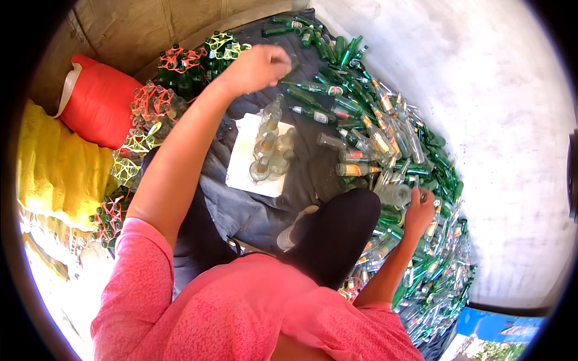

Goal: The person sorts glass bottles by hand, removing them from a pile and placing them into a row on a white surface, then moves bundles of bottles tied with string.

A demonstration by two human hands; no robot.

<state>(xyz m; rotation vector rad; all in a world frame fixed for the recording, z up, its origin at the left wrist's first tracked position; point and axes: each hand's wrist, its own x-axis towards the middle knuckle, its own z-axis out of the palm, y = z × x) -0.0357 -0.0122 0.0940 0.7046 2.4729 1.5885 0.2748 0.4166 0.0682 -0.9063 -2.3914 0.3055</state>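
My left hand (264, 68) is raised over the far part of a dark ground sheet, its fingers curled and blurred. A dark green shape shows just past the fingertips; whether the hand holds it is unclear. On my right side, my right hand (420, 207) grips a clear glass bottle (393, 195) by its neck, above the bottle heap. Several clear glass bottles (259, 170) stand upright, close together, on a white square board (239, 167) in front of me.
A long heap of green and clear bottles (356, 97) curves along the white wall (505, 180) at right. On the left stand bottle bundles tied with red cord (180, 61) and yellow-green cord (223, 43). Beside them lie a red sack (101, 104) and a yellow sack (63, 167).
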